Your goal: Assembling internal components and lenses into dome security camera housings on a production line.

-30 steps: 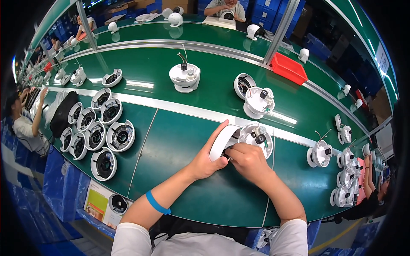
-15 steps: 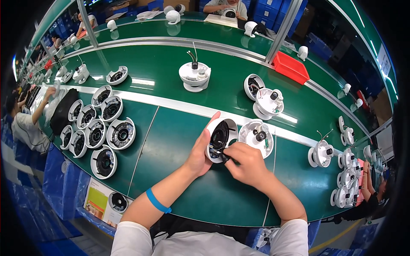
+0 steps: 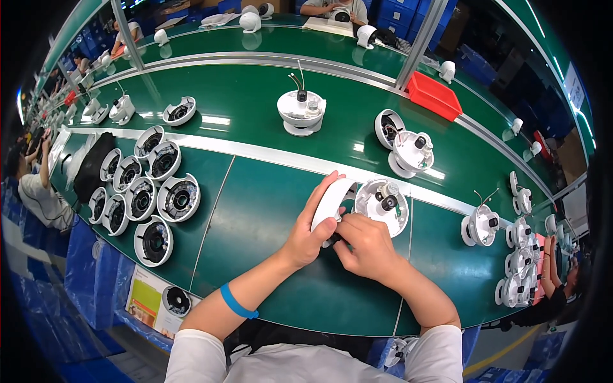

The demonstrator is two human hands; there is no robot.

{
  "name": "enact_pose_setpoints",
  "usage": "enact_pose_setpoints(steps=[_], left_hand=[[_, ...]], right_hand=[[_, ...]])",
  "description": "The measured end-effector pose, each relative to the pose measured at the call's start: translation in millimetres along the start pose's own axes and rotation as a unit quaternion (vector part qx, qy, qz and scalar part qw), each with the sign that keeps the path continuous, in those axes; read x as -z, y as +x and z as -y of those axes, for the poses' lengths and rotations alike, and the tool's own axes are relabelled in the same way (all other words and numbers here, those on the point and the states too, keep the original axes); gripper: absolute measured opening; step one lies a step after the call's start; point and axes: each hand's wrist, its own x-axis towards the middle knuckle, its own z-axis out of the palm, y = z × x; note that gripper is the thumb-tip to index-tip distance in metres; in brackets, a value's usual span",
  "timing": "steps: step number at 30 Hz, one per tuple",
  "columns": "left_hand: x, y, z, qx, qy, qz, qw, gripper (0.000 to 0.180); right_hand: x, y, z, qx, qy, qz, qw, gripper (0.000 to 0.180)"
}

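Note:
My left hand (image 3: 305, 237) is closed round a white plastic camera housing shell (image 3: 330, 203), its smooth outer side facing me and the opening turned to the right. My right hand (image 3: 365, 244) is closed at the shell's lower right edge, fingers pinched by a small dark part; what exactly they grip is hidden. Just beyond my right hand a white camera body (image 3: 397, 217) with a black lens and a clear round piece stands on the green table (image 3: 268, 210). It sits close beside the shell, and whether they are joined is hidden.
Several white shells with black ring interiors (image 3: 179, 198) lie at the left. On the green belt (image 3: 242, 96) stand camera bodies (image 3: 302, 113), another pair (image 3: 410, 155) and a red tray (image 3: 434, 96). More bodies (image 3: 518, 262) cluster right. A black cloth (image 3: 96, 169) lies far left.
My left hand has turned the shell, so its black interior now faces away and the outer side shows. My right hand stays at its lower edge. Pieces on the belt have shifted right.

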Motion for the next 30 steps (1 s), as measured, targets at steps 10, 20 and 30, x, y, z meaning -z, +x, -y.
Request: enact_pose_setpoints(steps=[10, 20, 30], left_hand=[[12.0, 1.0, -10.6, 0.135, -0.337, -0.108, 0.926, 0.066], [-1.5, -10.1, -14.1, 0.126, -0.199, -0.088, 0.968, 0.070], [1.2, -15.8, -7.6, 0.091, -0.144, -0.051, 0.984, 0.075]], right_hand=[[0.0, -1.2, -26.9, -0.181, 0.245, -0.038, 0.952, 0.033], [12.3, -4.7, -6.5, -0.158, 0.120, -0.034, 0.980, 0.021], [0.1, -4.4, 4.6, 0.047, 0.000, -0.015, 0.999, 0.020]])
